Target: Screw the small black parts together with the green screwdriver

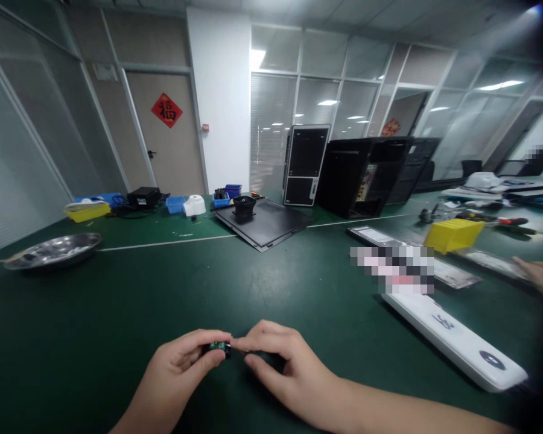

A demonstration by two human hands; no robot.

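Note:
Low in front of me, my left hand (185, 364) pinches a small green circuit board (218, 345) between thumb and forefinger. A black part (227, 349) shows at the board's right end. My right hand (289, 361) comes in from the right, and its forefinger tip meets the board's right end beside the left fingertips. Its thumb is bent below with a gap to the forefinger; nothing held shows there. The remaining right fingers are curled and partly hidden. Both hands are just above the green tabletop (163, 301).
At right lies a long white device (452, 337), near a yellow bin (455, 235) and another person's hand (540, 274). A metal bowl (57, 250) stands at left. Farther back are a black panel (271, 223) with a black part (244, 206), and computer cases (350, 178).

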